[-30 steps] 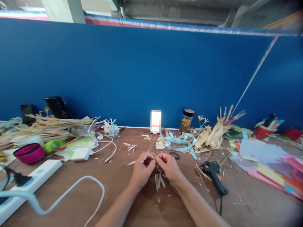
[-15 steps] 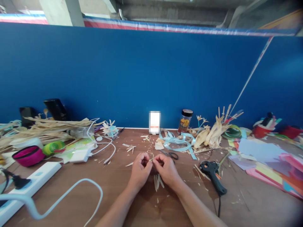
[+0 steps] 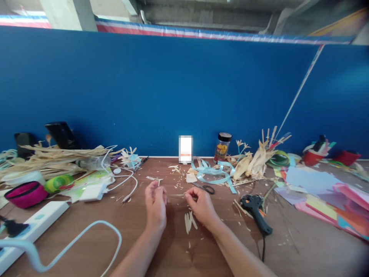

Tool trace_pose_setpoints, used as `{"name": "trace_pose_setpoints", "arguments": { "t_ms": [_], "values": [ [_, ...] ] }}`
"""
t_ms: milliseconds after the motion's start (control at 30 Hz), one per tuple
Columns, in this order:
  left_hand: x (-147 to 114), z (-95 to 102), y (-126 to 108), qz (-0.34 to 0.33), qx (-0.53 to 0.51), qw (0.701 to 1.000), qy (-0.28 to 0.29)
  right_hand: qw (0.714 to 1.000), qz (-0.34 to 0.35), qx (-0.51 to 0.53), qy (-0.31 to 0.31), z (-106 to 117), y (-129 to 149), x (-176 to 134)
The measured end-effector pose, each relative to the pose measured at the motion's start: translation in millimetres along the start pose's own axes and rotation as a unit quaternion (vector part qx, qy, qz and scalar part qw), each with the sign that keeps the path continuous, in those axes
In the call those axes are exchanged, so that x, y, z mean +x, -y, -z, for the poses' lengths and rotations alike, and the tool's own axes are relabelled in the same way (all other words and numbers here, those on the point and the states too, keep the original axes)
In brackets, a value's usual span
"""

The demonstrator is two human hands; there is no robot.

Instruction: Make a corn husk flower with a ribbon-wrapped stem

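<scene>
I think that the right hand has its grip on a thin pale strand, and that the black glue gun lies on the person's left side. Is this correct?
Not quite: the black glue gun lies on the person's right side, as the head view shows. The right hand does have its grip on a thin pale strand.

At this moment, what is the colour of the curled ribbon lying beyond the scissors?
The ribbon is light blue, seen best in the head view.
</scene>
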State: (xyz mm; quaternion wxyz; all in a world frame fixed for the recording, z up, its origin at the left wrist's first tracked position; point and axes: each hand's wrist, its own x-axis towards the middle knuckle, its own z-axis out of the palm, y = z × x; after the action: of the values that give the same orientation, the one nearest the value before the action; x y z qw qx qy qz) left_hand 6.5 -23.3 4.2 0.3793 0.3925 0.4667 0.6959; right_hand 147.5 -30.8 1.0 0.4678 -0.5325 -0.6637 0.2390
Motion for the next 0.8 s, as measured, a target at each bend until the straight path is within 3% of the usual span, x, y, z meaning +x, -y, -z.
{"name": "trace_pose_setpoints", "arguments": {
  "t_ms": [67,100,233,300,500,800],
  "values": [
    [-2,3.3,-4,-0.102,0.081,0.99,-0.053,1.0,-0.008,-0.014,-0.02,3,-4,2],
    [-5,3.9,-5,-0.147,0.121,0.981,-0.028,0.999,-0.007,-0.023,-0.027,4,-5,3],
    [-17,-1.1,-4,-0.234,0.236,0.918,0.217,0.998,0.021,-0.06,-0.027,3,-7,1],
    [-19,-4.3,-1,-0.235,0.269,0.893,0.273,0.996,0.034,-0.073,-0.023,1,-5,-1],
    [-11,-2.6,-2,-0.174,0.32,0.887,0.283,0.997,0.045,-0.065,-0.008,0,0,-2],
    [-10,-3.0,-4,-0.163,0.347,0.887,0.258,0.999,0.029,-0.014,-0.021,0,-1,-1]
  ]
}}
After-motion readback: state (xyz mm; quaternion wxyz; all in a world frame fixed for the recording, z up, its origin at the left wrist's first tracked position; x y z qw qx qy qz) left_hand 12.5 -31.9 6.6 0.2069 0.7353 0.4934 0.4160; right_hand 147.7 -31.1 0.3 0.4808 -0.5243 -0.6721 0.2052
